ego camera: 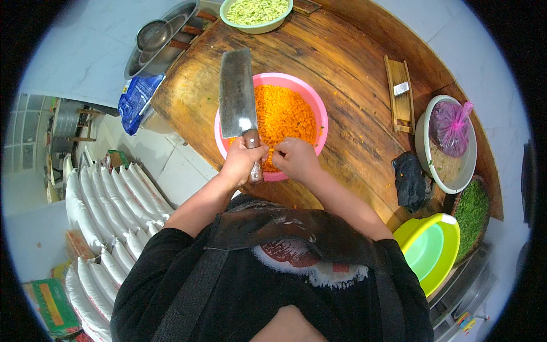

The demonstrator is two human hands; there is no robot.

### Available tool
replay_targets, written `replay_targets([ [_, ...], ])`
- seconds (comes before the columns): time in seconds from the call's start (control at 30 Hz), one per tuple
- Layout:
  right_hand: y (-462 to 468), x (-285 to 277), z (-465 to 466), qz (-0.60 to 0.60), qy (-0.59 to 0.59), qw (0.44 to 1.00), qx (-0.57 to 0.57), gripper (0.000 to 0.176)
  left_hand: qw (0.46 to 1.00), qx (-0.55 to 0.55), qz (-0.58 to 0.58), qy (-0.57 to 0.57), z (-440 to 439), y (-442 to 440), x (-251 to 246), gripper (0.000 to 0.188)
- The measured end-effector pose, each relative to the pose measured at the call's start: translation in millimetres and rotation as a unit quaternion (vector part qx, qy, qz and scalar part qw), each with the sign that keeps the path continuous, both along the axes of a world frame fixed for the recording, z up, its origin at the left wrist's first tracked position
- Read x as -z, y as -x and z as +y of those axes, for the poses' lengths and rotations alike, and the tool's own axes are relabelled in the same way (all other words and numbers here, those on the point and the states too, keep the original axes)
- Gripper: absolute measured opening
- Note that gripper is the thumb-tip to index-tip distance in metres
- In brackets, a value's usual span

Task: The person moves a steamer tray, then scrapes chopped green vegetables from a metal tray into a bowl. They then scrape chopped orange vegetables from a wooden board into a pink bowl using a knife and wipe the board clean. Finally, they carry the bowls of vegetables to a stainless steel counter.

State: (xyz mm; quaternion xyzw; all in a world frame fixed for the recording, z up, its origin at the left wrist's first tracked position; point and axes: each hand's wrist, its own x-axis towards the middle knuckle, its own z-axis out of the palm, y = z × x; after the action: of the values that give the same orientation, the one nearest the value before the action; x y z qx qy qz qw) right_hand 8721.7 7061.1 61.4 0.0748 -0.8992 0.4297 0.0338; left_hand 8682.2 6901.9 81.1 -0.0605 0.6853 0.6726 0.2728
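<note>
My left hand (242, 159) grips the wooden handle of a cleaver (237, 92). Its broad steel blade points away from me, over the left side of a pink basin (319, 100). Finely chopped orange pieces (286, 113), which look like carrot, fill much of the basin. My right hand (295, 157) hovers over the basin's near side, beside the cleaver handle, with thumb and fingers drawn together. A small orange bit shows near its fingertips; whether the fingers pinch it is unclear.
The basin stands on a wooden table (354, 85). Chopped green vegetable fills a pale green basin (256, 26). At right are a wooden slicer (401, 98), a white basin (421, 128) with a pink bag, a dark cloth (409, 181) and yellow-green basin (448, 252). White sacks (109, 205) line the left.
</note>
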Motion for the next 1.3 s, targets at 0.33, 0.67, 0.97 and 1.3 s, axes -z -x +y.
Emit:
replay_targets([
  [0.33,-5.4,19.3,-9.1,-0.19,0.249,0.939,0.14,0.021,0.999,0.048,0.023,0.002,-3.7,-4.4,6.6,0.011],
  [0.67,-9.2,23.5,-19.5,-0.325,0.465,0.799,0.198,0.013,0.995,0.063,0.045,0.059,-2.8,-10.3,6.7,0.009],
  [0.97,-9.2,8.8,-16.6,-0.368,0.499,0.765,0.176,0.019,0.999,0.036,0.028,0.019,-5.2,-14.6,1.3,0.009],
  [1.3,-6.6,10.2,-5.3,-0.186,0.349,0.903,0.17,0.014,1.0,0.028,0.01,-0.006,-5.8,-17.9,-1.5,0.007],
])
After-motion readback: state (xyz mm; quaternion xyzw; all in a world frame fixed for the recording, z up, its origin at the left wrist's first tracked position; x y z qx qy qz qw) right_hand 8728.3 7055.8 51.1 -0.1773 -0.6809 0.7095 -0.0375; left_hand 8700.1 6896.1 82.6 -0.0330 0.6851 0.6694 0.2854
